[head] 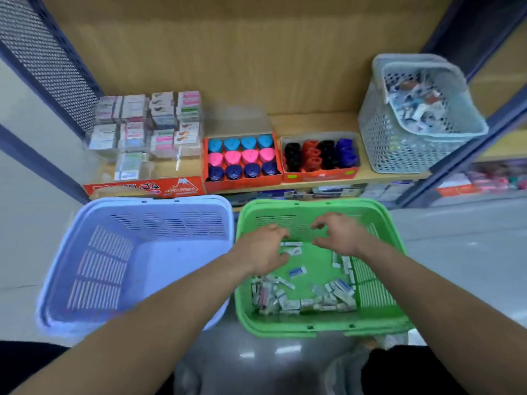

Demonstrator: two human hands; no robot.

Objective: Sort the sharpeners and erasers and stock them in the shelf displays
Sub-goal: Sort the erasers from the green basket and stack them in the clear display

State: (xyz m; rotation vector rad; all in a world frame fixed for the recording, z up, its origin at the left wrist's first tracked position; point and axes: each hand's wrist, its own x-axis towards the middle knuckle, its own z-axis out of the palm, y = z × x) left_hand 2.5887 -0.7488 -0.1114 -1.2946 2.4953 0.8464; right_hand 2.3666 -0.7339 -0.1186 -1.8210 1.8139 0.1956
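Left hand (right hand too) over erasers

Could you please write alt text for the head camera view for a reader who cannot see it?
A person's left hand and right hand reach, fingers curled, into a green basket of wrapped erasers, with a lilac basket beside it. On the shelf behind stand stacked eraser packs, two orange boxes of sharpeners and a grey basket.
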